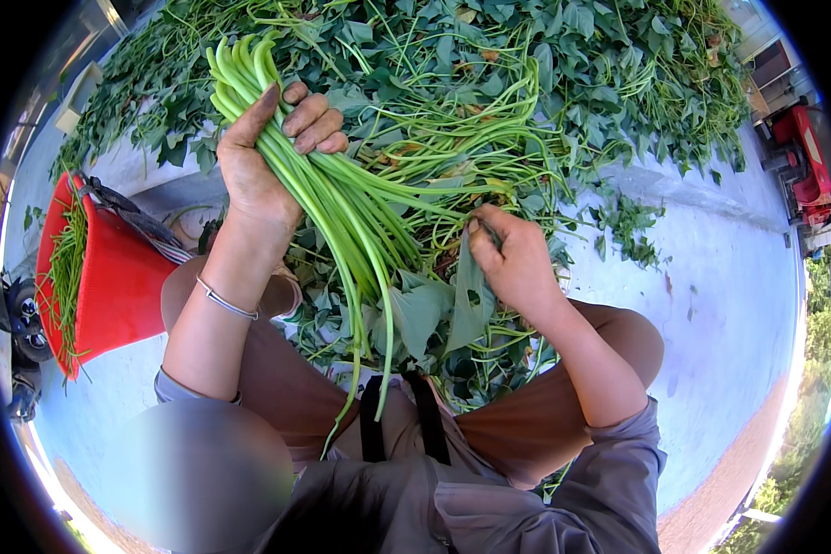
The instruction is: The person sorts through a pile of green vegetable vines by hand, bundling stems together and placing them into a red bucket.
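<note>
My left hand [272, 152], raised at the upper left, is closed round a thick bunch of long green leaf stalks [342, 217]. The stalks' pale cut ends stick up past the thumb, and their thin ends fan down and right over my lap. My right hand [511, 254] is closed in a pinch beside the tips of some of these stalks. From its thumb and fingers hangs a broad green leaf [471, 300]; the exact grip point is partly hidden. Another large leaf [422, 314] lies just left of it, under the bunch.
A big heap of leafy vines [582, 74] spreads across the far side, with bare tangled stems [489, 138] nearer me. On the left stands a red bucket [125, 286] holding green stalks. Loose leaves [632, 226] lie on the pale floor [711, 305]. A red machine [812, 157] stands far right.
</note>
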`<state>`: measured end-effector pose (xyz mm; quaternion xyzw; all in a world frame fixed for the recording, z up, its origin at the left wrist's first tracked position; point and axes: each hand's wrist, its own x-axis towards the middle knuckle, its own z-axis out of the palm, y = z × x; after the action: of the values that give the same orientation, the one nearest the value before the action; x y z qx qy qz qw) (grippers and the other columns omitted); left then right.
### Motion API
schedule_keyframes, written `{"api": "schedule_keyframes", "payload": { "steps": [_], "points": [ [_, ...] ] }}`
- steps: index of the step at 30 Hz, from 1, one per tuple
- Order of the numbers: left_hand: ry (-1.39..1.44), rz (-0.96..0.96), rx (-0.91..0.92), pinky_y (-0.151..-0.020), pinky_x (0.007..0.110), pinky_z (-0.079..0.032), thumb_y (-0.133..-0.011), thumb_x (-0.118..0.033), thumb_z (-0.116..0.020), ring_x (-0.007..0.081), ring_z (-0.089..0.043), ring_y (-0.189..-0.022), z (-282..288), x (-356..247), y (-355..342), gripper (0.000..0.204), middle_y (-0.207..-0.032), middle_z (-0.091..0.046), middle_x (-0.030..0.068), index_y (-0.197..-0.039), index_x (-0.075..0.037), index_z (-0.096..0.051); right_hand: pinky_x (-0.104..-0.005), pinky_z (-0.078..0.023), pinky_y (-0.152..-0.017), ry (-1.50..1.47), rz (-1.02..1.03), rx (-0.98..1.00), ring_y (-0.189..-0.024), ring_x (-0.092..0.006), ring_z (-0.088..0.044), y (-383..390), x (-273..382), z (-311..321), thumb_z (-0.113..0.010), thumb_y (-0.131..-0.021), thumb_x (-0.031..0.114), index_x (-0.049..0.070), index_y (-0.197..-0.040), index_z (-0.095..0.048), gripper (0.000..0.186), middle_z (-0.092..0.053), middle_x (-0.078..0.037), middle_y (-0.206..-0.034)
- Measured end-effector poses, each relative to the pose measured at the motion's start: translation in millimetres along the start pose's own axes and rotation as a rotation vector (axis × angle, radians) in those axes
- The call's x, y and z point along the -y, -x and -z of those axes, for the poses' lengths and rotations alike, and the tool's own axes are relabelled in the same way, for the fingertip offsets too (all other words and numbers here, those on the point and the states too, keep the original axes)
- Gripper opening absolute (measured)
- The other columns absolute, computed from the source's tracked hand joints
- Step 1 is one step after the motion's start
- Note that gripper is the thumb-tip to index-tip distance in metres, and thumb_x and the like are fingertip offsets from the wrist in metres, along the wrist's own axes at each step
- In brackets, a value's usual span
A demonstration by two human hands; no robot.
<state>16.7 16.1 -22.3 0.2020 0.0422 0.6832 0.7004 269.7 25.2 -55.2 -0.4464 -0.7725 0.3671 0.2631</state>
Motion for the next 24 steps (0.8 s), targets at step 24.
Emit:
{"api": "schedule_keyframes", "payload": {
  "steps": [24],
  "points": [
    [0.005, -0.169, -0.196, -0.058, 0.028, -0.032, -0.079, -0.021, -0.055, 0.0137, -0.034, -0.056, 9, -4, -9, 0.018, -0.063, -0.037, 0.0012, -0.078, -0.007, -0.045, -0.0360, -0.040, -0.072, 0.496, 0.527, -0.054, -0.083, -0.0260, -0.049, 0, 33, -24, -0.059, -0.072, 0.013, 0.002, -0.087, -0.055, 0.018, -0.054, -0.010, -0.081]
  ]
}}
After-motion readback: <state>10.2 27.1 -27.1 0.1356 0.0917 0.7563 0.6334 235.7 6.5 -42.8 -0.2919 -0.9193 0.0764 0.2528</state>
